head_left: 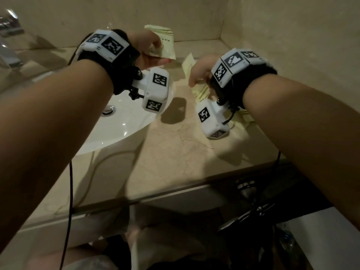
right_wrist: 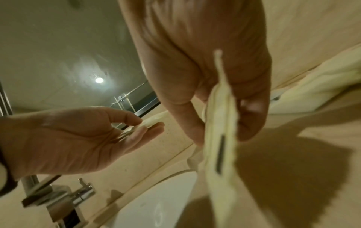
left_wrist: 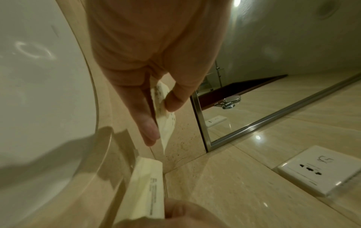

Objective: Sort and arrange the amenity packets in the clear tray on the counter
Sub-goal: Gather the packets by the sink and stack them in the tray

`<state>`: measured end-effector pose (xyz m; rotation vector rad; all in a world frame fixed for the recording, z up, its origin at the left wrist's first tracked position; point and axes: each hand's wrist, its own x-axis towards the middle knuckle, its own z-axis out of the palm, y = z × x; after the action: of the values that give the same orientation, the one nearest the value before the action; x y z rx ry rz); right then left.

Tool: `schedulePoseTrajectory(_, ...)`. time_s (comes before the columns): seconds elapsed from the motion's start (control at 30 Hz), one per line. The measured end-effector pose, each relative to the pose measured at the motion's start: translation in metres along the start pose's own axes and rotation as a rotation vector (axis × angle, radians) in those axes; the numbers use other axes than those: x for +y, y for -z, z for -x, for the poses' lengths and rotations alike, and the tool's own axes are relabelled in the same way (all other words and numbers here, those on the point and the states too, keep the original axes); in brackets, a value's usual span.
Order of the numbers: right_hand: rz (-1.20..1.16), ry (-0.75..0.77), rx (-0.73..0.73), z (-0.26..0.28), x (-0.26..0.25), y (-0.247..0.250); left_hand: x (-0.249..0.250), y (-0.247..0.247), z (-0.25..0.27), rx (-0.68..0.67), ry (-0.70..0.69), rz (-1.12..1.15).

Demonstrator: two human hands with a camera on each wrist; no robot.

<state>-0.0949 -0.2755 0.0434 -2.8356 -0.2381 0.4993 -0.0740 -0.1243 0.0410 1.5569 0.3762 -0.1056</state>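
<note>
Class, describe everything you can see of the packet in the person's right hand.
The packet is pale yellow, flat and thin, seemingly paper, with dark print too blurred to read. The right hand pinches it between thumb and fingers, holding it edge-on above the marble counter, right of the sink. Only that hand touches it.

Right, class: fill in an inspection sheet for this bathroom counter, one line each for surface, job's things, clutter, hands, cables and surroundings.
Surface: beige marble counter, beside a white sink.
Job's things: pale yellow packets; one in the left hand, one in the right hand, more lying on the counter. Clear tray: cannot be made out.
Clutter: nothing seen.
Hands: left hand pinches its packet; right hand pinches its packet.
Cables: black cable hangs from the left wrist over the counter edge.
Surroundings: faucet, mirror, wall socket.
</note>
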Motion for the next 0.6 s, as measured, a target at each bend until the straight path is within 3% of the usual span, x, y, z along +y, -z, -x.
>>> schedulePoseTrajectory(0.1, -0.136, -0.048, 0.015, -0.005, -0.018, 0.001, 0.003, 0.008, 0.006, 0.031, -0.016, -0.009)
schedulePoseTrajectory(0.33, -0.749, -0.038, -0.07, -0.011, -0.05, 0.0, 0.014, 0.037, 0.02, 0.13, -0.095, 0.022)
schedulePoseTrajectory(0.6, -0.896, 0.006, -0.075, -0.013, -0.085, -0.005, 0.021, 0.077, 0.029, 0.208, -0.108, 0.062)
